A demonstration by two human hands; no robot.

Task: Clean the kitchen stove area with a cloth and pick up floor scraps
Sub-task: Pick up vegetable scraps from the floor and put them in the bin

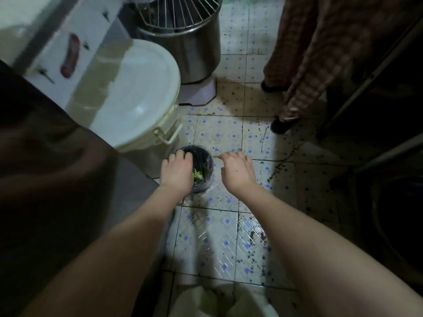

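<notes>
A small black bin (205, 157) with a clear plastic liner is seen on the tiled floor (229, 136), just near-right of a large white lidded bucket (137, 92) whose handle (169, 136) hangs on its near side. Green vegetable scraps (198, 175) lie inside the bin. The left hand (177, 170) is held over the bin's left half, its fingers curled over the far-left rim, so part of the opening is covered. The right hand (237, 170) is just right of the bin, fingers bent, with a thin scrap (217, 157) pinched between thumb and forefinger; what the scrap is cannot be made out. Farther off, a steel mixer bowl (183, 49) under a wire guard (178, 12) is cut off by the top edge. At far right, another person's legs in checked trousers (309, 53) and dark shoes (280, 125) are seen. The floor is speckled with dark bits. A dark cabinet side (45, 168) blocks the left, and the right side is lost in shadow. Pale fabric (219, 300) is cut off by the near edge.
</notes>
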